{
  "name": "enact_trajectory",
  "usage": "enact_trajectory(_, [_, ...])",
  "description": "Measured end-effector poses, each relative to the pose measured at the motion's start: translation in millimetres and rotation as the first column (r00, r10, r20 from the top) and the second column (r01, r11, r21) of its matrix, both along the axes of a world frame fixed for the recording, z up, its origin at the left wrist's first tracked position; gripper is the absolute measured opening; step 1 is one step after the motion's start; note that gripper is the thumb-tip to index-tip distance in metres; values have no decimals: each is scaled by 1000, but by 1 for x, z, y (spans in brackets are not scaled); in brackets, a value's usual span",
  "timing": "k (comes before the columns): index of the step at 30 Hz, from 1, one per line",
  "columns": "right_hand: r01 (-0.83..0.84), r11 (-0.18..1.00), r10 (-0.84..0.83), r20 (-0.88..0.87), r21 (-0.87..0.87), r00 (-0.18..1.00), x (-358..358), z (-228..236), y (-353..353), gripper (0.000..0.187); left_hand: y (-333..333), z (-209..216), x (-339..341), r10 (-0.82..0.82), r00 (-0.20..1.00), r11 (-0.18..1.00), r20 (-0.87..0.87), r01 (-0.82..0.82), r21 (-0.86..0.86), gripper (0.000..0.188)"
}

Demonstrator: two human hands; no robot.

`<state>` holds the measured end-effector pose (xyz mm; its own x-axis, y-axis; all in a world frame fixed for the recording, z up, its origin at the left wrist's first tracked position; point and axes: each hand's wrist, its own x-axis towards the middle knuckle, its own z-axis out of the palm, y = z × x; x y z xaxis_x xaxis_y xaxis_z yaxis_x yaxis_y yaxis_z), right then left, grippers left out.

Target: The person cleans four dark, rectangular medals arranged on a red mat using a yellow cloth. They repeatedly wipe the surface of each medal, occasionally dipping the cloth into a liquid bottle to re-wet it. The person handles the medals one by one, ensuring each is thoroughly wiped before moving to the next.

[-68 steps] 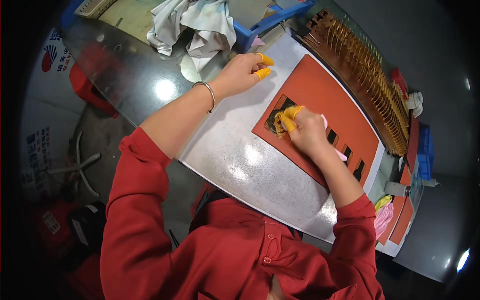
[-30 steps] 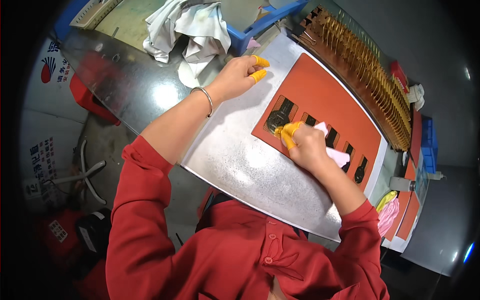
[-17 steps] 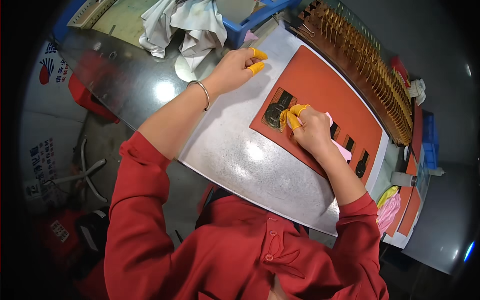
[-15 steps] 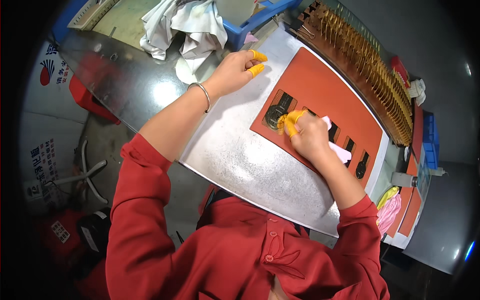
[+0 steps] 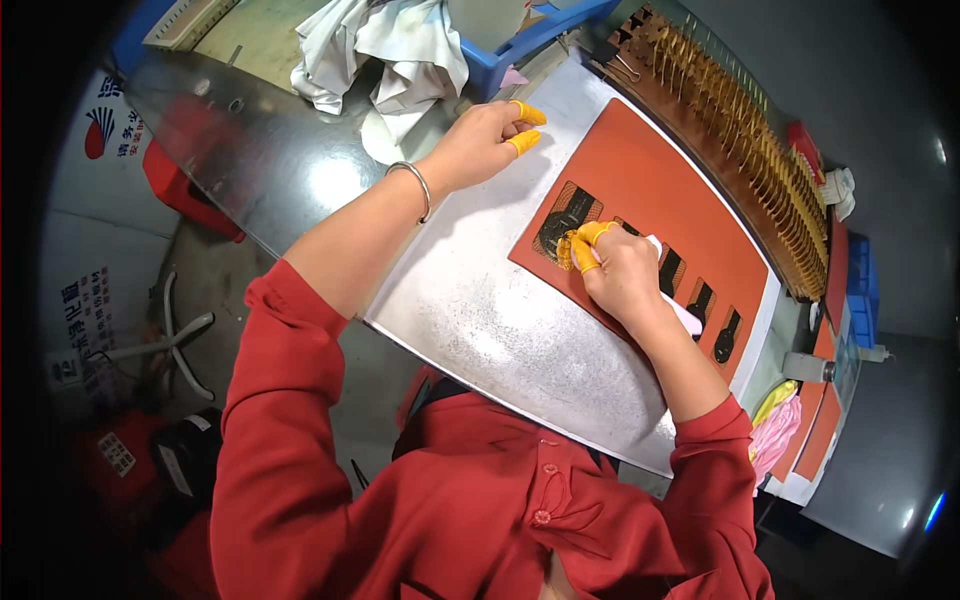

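My right hand (image 5: 622,275), with yellow finger cots on several fingertips, is closed in a pinch at the edge of the leftmost dark piece (image 5: 575,206). That piece has a gold grid and a round black end. What the fingertips hold is hard to make out; a pale pink and white cloth-like thing (image 5: 686,316) pokes out beside the palm. More dark pieces, such as one at the right end (image 5: 727,335), lie in a row on the orange mat (image 5: 665,180). My left hand (image 5: 490,143), thumb and forefinger apart in yellow cots, holds nothing near the mat's upper left corner.
Behind the mat stands a brown rack (image 5: 735,130) with many gold strips. White cloths (image 5: 405,60) lie at the far left beside a blue tray (image 5: 500,65). To the right are a small clear bottle (image 5: 808,367) and a pink cloth (image 5: 777,432). A metal tabletop (image 5: 480,290) borders the mat.
The view has shifted slightly. My right hand stays at the leftmost piece with its fingertips moved a little, and less of the pink and white thing shows. The left hand keeps its place.
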<state>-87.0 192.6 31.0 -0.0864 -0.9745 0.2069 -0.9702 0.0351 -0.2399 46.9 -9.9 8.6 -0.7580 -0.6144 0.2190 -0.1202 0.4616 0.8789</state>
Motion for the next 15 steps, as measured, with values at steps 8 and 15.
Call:
enact_trajectory(8, [-15, 1000, 14, 50, 15, 999, 14, 5, 2, 9, 0, 2, 0, -2, 1000, 1000, -2, 2, 30, 25])
enact_trajectory(15, [-98, 990, 110, 130, -97, 985, 15, 16, 11, 8, -2, -3, -1, 3, 999, 1000, -44, -3, -5, 24])
